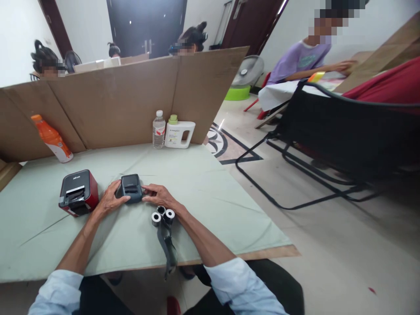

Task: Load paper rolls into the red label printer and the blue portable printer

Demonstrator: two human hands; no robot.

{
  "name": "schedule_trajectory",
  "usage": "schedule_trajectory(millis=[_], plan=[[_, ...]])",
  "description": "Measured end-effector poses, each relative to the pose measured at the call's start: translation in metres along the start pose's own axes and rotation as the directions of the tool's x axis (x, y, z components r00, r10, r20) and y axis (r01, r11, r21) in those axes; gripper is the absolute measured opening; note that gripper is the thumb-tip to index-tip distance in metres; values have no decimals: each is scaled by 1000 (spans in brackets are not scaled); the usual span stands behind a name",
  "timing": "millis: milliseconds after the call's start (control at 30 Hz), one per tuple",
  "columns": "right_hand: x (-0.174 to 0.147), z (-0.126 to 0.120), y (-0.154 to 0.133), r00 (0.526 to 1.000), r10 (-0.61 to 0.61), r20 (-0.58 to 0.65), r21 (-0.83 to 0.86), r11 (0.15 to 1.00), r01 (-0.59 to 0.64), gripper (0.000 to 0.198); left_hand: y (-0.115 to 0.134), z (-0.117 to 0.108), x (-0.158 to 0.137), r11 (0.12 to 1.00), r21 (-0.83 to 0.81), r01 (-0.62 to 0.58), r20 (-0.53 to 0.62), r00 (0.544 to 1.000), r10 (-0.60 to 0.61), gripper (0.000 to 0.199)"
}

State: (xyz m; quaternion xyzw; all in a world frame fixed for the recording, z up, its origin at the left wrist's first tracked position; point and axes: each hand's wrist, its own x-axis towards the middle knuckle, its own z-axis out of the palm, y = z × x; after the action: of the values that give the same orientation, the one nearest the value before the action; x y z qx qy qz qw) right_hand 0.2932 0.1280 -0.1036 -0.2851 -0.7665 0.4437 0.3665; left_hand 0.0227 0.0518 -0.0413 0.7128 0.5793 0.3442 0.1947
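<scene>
Small dark device (131,189) stands set down on the table (229,214) between left hand (110,199), nine o'clock, and right hand (160,195), three o'clock, fingers spread; three rolls (166,214), four o'clock, not taken up.

A small, boxy, dark grey device (131,189) with rounded corners sits flat on the table (206,188). A blackish band crosses its middle.
</scene>
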Motion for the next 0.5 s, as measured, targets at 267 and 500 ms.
schedule_trajectory(millis=[267, 500], plan=[[1, 2, 1, 1000, -11, -15, -31, 999, 10, 56, 10, -3, 12, 999, 48, 16, 70, 997, -19, 70], [-1, -1, -5, 999, -26, 18, -152, 988, 29, 65, 14, 0, 9, 997, 73, 40, 52, 998, -43, 75]])
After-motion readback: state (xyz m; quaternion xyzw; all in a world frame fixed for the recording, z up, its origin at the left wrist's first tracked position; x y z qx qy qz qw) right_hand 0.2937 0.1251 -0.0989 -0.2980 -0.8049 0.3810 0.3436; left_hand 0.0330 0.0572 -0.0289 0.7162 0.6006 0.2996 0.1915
